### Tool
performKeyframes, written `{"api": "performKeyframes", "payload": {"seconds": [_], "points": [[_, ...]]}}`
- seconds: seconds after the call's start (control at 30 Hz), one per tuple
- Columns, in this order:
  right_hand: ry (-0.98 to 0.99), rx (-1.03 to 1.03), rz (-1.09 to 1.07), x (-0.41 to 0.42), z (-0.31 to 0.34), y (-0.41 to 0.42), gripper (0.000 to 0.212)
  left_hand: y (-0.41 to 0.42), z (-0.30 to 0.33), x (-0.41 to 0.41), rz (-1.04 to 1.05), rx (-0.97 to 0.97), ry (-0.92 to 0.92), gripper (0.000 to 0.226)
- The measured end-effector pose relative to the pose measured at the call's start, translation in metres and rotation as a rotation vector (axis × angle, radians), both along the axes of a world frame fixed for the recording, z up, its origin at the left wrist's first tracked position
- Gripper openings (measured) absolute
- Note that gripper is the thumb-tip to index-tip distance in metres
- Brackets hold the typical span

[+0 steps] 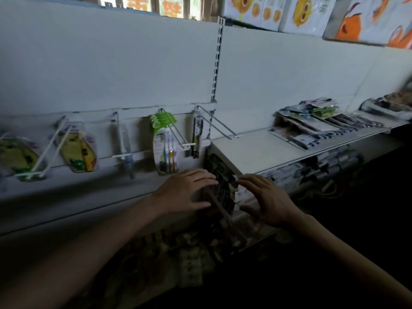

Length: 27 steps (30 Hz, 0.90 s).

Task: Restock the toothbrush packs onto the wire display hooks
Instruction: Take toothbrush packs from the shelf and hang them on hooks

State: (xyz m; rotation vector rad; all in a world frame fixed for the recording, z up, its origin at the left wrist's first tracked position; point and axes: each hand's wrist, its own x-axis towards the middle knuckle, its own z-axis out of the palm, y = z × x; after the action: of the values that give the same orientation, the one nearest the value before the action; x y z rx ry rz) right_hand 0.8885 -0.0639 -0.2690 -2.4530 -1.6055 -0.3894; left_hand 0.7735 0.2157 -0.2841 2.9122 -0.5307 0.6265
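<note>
**Hands at the low stock**

Both hands, left (189, 192) and right (270, 200), spread flat with fingers wide on dim packs (223, 190) under the shelf (256, 150), holding nothing. A green toothbrush pack (163, 141) hangs on the hooks (178, 132) at eleven o'clock of the left hand.

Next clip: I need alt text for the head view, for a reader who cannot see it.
A person's left hand and right hand, fingers spread, reach toward dark toothbrush packs stacked below a white shelf. Behind, wire display hooks carry a few packs, including a green-topped pack; more packs lie on the shelf to the right.
</note>
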Motion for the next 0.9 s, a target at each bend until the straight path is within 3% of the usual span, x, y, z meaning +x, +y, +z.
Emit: {"api": "performKeyframes", "payload": {"seconds": [0.43,0.9], "points": [[-0.019,0.006,-0.087,0.214,0.025,-0.084,0.069,-0.062,0.019,0.209,-0.058,-0.024,-0.010,0.059],[-0.050,-0.015,0.129,0.481,0.029,-0.159,0.065,-0.169,0.015,0.407,0.248,-0.103,-0.006,0.055]]}}
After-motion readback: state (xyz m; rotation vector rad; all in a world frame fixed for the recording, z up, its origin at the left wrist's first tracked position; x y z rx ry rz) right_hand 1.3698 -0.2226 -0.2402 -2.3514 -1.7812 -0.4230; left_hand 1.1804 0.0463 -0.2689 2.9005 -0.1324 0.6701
